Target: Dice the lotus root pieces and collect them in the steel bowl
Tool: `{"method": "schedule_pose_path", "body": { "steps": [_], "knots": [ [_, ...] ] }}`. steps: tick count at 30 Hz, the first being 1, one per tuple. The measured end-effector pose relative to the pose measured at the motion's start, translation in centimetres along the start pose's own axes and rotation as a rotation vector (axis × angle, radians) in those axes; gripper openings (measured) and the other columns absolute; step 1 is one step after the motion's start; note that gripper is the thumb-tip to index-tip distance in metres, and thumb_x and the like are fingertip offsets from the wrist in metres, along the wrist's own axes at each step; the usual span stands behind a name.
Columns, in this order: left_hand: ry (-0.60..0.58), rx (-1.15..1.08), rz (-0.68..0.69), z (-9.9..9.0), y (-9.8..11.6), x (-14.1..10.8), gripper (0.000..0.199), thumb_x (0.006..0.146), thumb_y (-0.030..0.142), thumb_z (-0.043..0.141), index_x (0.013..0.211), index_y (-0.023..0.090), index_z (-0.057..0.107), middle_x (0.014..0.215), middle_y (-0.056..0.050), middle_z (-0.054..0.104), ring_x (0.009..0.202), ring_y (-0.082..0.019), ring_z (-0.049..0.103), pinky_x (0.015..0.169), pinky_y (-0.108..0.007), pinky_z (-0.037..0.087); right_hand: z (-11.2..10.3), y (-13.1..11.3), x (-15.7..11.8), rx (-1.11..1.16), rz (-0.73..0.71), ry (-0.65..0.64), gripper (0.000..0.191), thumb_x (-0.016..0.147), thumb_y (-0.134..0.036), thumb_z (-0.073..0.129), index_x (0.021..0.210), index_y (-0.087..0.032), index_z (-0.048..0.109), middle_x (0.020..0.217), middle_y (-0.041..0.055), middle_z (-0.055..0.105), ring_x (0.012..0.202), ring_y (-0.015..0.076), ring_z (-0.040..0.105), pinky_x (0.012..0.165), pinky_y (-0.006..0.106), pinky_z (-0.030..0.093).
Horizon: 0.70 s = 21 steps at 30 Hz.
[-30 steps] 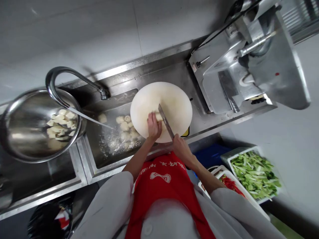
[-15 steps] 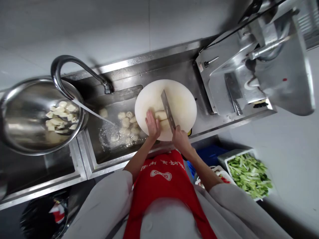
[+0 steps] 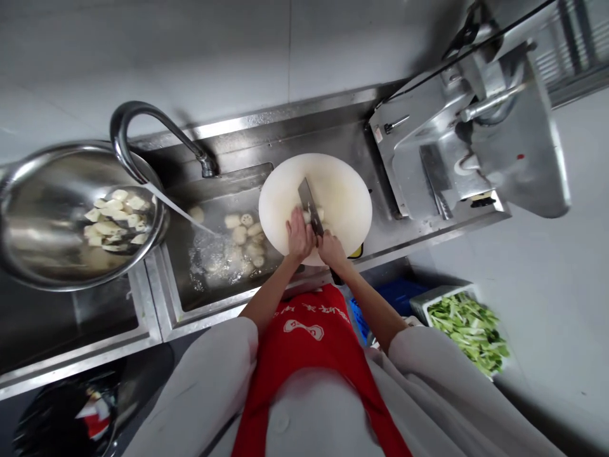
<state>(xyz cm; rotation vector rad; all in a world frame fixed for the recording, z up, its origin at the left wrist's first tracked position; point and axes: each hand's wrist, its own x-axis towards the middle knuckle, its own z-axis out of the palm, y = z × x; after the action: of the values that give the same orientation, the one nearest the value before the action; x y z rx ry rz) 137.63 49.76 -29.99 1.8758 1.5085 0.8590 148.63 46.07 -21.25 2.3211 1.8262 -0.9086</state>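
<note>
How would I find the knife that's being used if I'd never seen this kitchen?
Look for the big white cutting board in the middle. The knife is over it, its broad blade slanting beside the left hand. It's the one held by the right hand; the other knife lies untouched on the metal machine.

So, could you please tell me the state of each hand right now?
Left hand: at a pale piece on the white board; its grip cannot be told.
Right hand: closed, holding the knife.
</note>
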Motion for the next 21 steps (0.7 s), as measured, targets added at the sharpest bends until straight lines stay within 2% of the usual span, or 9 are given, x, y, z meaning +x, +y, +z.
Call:
{"method": "schedule_pose_path", "body": {
  "steps": [4,6,9,13,17,19,21],
  "knots": [
    [0.178,-0.072,-0.078,-1.6,-0.4,-0.6,0.058,0.103,0.036,0.015,0.154,0.01,0.003,0.161,-0.015,0.005,0.15,-0.023,0.003,0.122,-0.049,0.006,-0.1,0.1,-2.4,-0.027,-0.005,0.089,0.031,0.101,-0.028,0.025,0.113,-0.01,0.047,0.093,0.0162,0.067,0.089,0.0252,0.066,0.076,0.032,0.045],
    [0.169,-0.049,-0.051,-1.6,-0.4,-0.8,0.057,0.103,0.036,0.015,0.153,0.01,0.006,0.161,-0.015,0.007,0.15,-0.023,0.004,0.122,-0.049,0.006,0.3,-0.2,-3.5,-0.026,-0.002,0.083,0.031,0.101,-0.028,0.024,0.113,-0.01,0.046,0.091,0.0161,0.067,0.086,0.0255,0.066,0.075,0.033,0.045],
    [0.087,0.011,0.001,-0.7,-0.5,-0.8,0.056,0.103,0.036,0.016,0.153,0.011,0.013,0.16,-0.015,0.012,0.149,-0.025,0.007,0.122,-0.051,0.007,1.0,-0.8,-4.0,-0.035,-0.011,0.029,0.03,0.1,-0.026,0.026,0.11,-0.009,0.048,0.092,0.0166,0.066,0.087,0.0262,0.066,0.075,0.033,0.046],
    [0.007,0.061,0.051,0.8,-1.0,-0.5,0.055,0.102,0.033,0.016,0.152,0.009,0.018,0.159,-0.014,0.019,0.149,-0.024,0.011,0.122,-0.053,0.006,1.9,-1.5,-2.4,-0.042,-0.024,0.013,0.032,0.1,-0.024,0.026,0.11,-0.009,0.052,0.101,0.0197,0.065,0.094,0.0259,0.065,0.079,0.031,0.046],
    [0.01,0.003,0.036,1.0,-1.5,-0.7,0.056,0.1,0.038,0.022,0.152,0.016,0.023,0.158,-0.011,0.024,0.148,-0.023,0.015,0.122,-0.051,0.009,2.0,-2.4,0.2,0.014,-0.016,0.004,0.032,0.1,-0.024,0.027,0.113,-0.009,0.052,0.107,0.02,0.064,0.103,0.0251,0.063,0.084,0.03,0.045],
    [0.011,-0.018,0.023,0.8,-1.5,-0.7,0.056,0.1,0.04,0.023,0.151,0.017,0.025,0.157,-0.011,0.026,0.148,-0.023,0.016,0.122,-0.051,0.01,1.3,-2.1,0.8,0.055,-0.019,0.019,0.031,0.1,-0.025,0.03,0.111,-0.009,0.053,0.103,0.0185,0.066,0.101,0.0251,0.063,0.085,0.03,0.045],
    [0.038,-0.019,-0.005,0.4,-1.2,-0.3,0.056,0.101,0.039,0.019,0.151,0.015,0.024,0.157,-0.013,0.026,0.148,-0.023,0.016,0.122,-0.05,0.011,0.2,-0.5,0.7,0.129,-0.038,0.072,0.028,0.098,-0.029,0.034,0.104,-0.011,0.056,0.099,0.0165,0.067,0.096,0.0248,0.064,0.083,0.031,0.046]
  ]
}}
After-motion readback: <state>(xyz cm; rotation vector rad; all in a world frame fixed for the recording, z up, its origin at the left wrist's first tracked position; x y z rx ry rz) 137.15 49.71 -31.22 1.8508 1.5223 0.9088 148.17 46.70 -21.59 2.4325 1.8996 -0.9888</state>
